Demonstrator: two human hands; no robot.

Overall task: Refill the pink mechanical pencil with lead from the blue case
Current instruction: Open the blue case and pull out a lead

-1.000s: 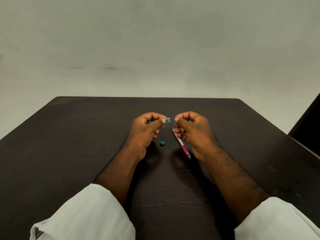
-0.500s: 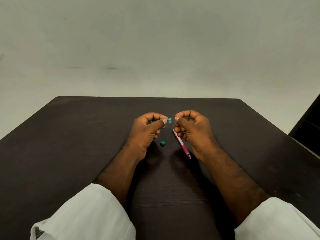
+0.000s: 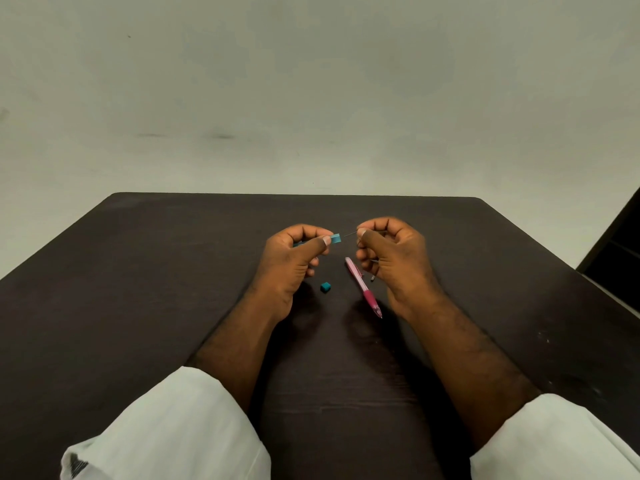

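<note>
A plain pale wall stands behind the dark worktop; the blue case is uncapped, its cap lying loose, and a thin lead is nearly drawn out; loading the pink pencil, flat on the worktop, remains; the left hand pinches the case, the right hand pinches the lead, both raised, knuckles curled.

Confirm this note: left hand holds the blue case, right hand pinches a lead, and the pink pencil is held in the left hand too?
Not quite. In the head view the pink pencil lies on the table, between the hands; the left hand holds only the blue case.
</note>
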